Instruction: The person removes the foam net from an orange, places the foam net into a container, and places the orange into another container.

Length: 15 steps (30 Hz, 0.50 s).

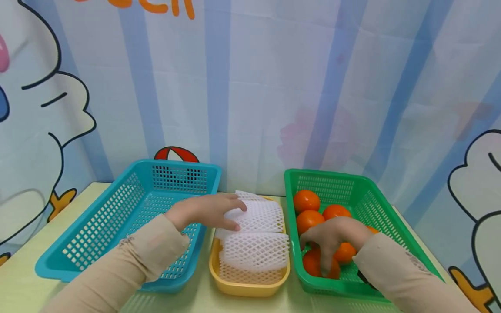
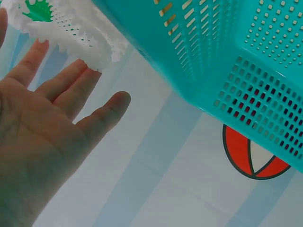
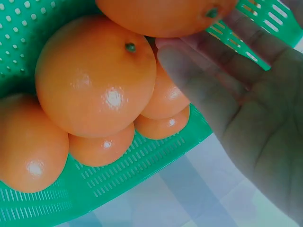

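My left hand [image 1: 213, 211] is over white foam fruit nets [image 1: 256, 252] stacked in a yellow basket [image 1: 250, 290]. In the left wrist view, its fingertips touch the edge of a foam net [image 2: 90, 38], the thumb held apart. My right hand [image 1: 338, 237] reaches down into a green basket [image 1: 391, 217]. Its thumb and fingers lie around an orange [image 1: 312, 263] near the front left corner; the palm hides part of the fruit. In the right wrist view, the thumb meets the underside of that orange [image 3: 165, 16], with another orange [image 3: 97, 78] close by.
A blue basket [image 1: 150, 204] stands left of the yellow one, with no fruit visible in it. Several more oranges [image 1: 306, 201] lie in the green basket. Behind the pale table [image 1: 98, 191] hangs a striped, printed cloth [image 1: 254, 95].
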Motion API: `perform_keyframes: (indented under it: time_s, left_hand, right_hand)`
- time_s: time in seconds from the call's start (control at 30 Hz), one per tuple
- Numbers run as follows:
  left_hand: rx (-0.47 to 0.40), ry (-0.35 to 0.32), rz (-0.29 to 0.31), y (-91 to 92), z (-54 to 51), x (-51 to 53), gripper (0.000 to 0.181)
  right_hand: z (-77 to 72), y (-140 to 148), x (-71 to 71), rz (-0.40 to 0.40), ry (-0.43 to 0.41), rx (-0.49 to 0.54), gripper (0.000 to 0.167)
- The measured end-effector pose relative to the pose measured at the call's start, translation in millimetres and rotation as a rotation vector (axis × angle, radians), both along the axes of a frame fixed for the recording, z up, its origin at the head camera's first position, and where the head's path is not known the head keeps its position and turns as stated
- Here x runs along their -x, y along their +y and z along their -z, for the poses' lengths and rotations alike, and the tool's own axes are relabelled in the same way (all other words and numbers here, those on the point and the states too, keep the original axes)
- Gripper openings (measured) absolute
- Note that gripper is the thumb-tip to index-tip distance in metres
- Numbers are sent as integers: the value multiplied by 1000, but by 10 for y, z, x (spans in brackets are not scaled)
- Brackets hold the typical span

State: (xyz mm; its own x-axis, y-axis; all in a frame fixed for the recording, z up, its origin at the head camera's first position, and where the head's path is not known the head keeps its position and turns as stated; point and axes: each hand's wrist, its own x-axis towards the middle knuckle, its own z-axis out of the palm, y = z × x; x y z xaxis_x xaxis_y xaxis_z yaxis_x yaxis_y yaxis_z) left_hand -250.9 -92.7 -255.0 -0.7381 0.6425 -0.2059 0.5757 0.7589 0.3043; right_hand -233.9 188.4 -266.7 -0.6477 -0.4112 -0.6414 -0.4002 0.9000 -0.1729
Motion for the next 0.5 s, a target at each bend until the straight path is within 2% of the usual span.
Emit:
perform_keyframes:
  time_s: [0.23,0.5]
  left_hand:
    - [-20,11,13,-29,-25,-2,49]
    - [-28,35,-31,-125,-59,-3,60]
  right_hand:
    - [-14,38,-1,7,-15,56,51]
    - [-124,164,-34,11,-22,167,51]
